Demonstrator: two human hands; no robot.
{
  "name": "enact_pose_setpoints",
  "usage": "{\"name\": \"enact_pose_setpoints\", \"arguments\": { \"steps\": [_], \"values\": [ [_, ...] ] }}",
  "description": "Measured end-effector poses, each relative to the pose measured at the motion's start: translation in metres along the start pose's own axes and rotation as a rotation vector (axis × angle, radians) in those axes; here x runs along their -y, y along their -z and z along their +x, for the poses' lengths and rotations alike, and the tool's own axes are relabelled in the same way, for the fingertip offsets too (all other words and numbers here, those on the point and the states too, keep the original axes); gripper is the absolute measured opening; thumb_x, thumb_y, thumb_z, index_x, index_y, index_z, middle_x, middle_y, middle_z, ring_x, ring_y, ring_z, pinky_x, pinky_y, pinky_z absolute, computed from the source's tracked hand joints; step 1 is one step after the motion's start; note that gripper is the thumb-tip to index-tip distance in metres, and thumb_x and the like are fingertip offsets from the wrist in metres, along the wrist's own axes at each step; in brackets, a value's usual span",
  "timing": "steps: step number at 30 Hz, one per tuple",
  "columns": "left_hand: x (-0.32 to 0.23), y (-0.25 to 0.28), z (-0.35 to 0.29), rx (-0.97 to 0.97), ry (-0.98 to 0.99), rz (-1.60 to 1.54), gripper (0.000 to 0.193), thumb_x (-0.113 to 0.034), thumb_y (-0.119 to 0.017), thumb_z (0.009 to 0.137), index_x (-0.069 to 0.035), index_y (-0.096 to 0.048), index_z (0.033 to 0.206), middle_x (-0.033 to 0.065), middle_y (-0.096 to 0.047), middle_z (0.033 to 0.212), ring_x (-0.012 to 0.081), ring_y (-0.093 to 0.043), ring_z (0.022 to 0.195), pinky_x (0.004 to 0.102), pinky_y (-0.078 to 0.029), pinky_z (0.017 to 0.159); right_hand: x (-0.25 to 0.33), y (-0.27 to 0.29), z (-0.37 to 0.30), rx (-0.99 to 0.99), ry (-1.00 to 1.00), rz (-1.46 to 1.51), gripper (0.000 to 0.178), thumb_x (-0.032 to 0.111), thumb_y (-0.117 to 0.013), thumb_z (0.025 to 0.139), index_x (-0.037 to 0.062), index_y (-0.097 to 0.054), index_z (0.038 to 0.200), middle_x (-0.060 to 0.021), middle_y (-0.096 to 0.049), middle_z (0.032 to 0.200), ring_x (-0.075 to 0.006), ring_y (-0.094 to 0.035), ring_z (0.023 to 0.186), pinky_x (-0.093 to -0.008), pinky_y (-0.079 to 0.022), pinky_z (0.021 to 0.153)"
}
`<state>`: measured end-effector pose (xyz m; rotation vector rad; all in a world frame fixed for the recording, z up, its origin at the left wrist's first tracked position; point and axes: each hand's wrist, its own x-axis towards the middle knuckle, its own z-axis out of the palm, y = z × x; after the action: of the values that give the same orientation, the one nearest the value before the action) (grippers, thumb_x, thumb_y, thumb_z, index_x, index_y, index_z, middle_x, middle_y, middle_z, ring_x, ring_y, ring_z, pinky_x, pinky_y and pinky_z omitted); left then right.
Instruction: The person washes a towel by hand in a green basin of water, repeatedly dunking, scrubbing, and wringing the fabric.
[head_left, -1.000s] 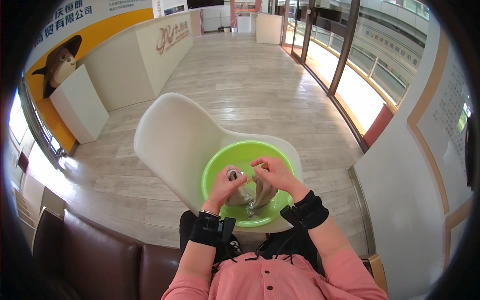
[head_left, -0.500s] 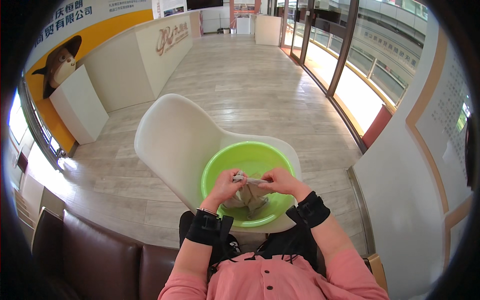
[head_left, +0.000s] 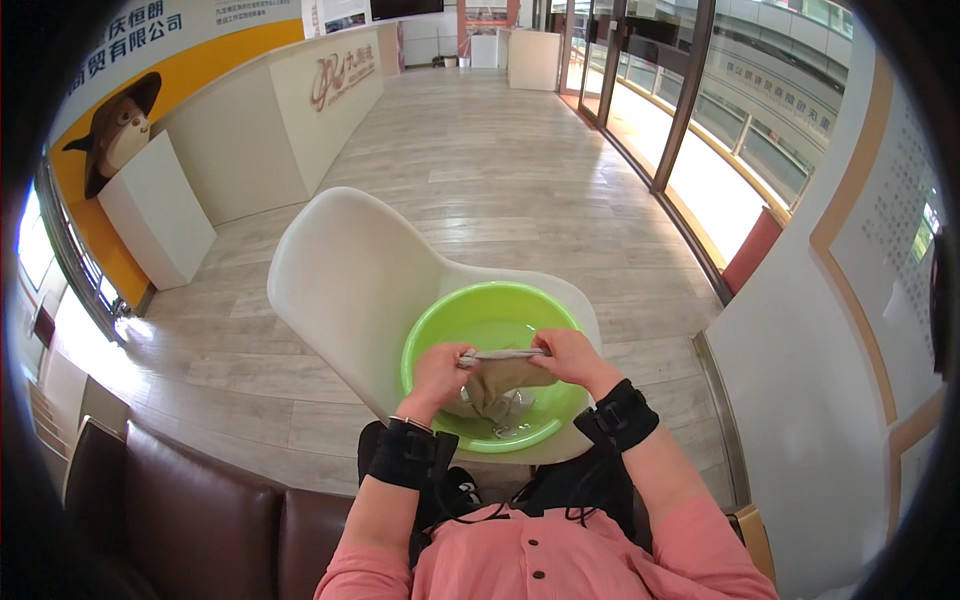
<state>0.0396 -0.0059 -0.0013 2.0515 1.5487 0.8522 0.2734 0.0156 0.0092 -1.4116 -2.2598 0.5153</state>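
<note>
Cloth point(head_left: 515, 374) edge held taut between left hand point(head_left: 440, 375) and right hand point(head_left: 568, 355)

The main relation is set by the line from one grip to the other: the rolled or folded edge of the cloth is stretched across the gap between the hands, above the green basin point(head_left: 437, 325). Its long axis is laid nearly left to right, with the right end shown slightly higher in the view. The rest of the cloth is hung below this edge, inside the basin, and is pointed down and toward the person.

Both hands are closed to a pinch. The left end of the edge is gripped by the left hand and the right end by the right; how the fingertips are set beneath the cloth cannot be told, as they are partly hidden. The gathered lower part is bunched toward the left, so it is lain nearer to the left hand. Under the right hand, the cloth is spread flatter.

A wet shine is seen at the basin's bottom, near the cloth's lower folds. Whether the bottom is touched by those folds cannot be made out clearly. The basin is set on the seat of a white chair point(head_left: 345, 245), directly in front of the person.
</note>
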Motion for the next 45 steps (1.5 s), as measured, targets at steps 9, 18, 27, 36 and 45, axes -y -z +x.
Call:
{"name": "enact_pose_setpoints", "arguments": {
  "steps": [9,18,27,36,45],
  "values": [
    [0.015,-0.007,-0.001,-0.106,-0.007,0.099,0.012,-0.018,-0.061,0.069,-0.008,-0.061,0.076,0.0153,-0.059,0.074,0.0367,-0.055,0.071,0.0455,-0.042,0.059,0.017,0.011,0.007,-0.144,-0.079,0.176,0.025,0.026,-0.061,0.077,0.0033,-0.052,0.078,-0.0138,-0.059,0.07,-0.0307,-0.056,0.067,-0.0377,-0.044,0.06],
    [0.031,-0.008,0.009,-0.063,0.051,-0.017,0.022,-0.024,-0.067,0.07,-0.008,-0.06,0.083,0.0132,-0.059,0.071,0.0317,-0.057,0.068,0.0411,-0.044,0.059,-0.003,0.013,0.016,-0.269,-0.11,0.035,0.029,0.03,-0.062,0.077,0.0026,-0.052,0.08,-0.0172,-0.059,0.073,-0.0353,-0.057,0.071,-0.0415,-0.044,0.062],
    [-0.039,0.061,0.044,-0.323,0.036,-0.715,0.015,-0.011,-0.065,0.074,-0.003,-0.054,0.08,-0.0016,-0.048,0.062,0.0051,-0.044,0.06,0.0221,-0.038,0.053,0.054,0.077,0.035,-0.625,-0.027,0.158,0.027,0.027,-0.063,0.078,0.0035,-0.05,0.08,-0.0139,-0.057,0.068,-0.0332,-0.056,0.065,-0.0403,-0.044,0.058],
    [0.034,-0.009,0.025,-0.153,0.166,-0.305,0.018,-0.018,-0.062,0.075,-0.002,-0.059,0.082,0.0108,-0.058,0.065,0.0203,-0.054,0.059,0.0323,-0.043,0.056,0.007,0.005,0.014,-0.238,-0.114,0.009,0.029,0.031,-0.061,0.077,0.0028,-0.054,0.08,-0.0166,-0.058,0.07,-0.0358,-0.057,0.068,-0.0429,-0.044,0.061],
    [0.048,-0.023,0.001,0.091,0.216,-0.123,0.023,-0.024,-0.062,0.074,-0.004,-0.061,0.085,0.0153,-0.062,0.075,0.0304,-0.059,0.069,0.0365,-0.046,0.065,-0.019,-0.019,0.001,0.301,-0.102,-0.066,0.032,0.033,-0.063,0.071,0.0017,-0.058,0.071,-0.0176,-0.059,0.071,-0.0323,-0.058,0.067,-0.039,-0.044,0.06]
  ]
}}
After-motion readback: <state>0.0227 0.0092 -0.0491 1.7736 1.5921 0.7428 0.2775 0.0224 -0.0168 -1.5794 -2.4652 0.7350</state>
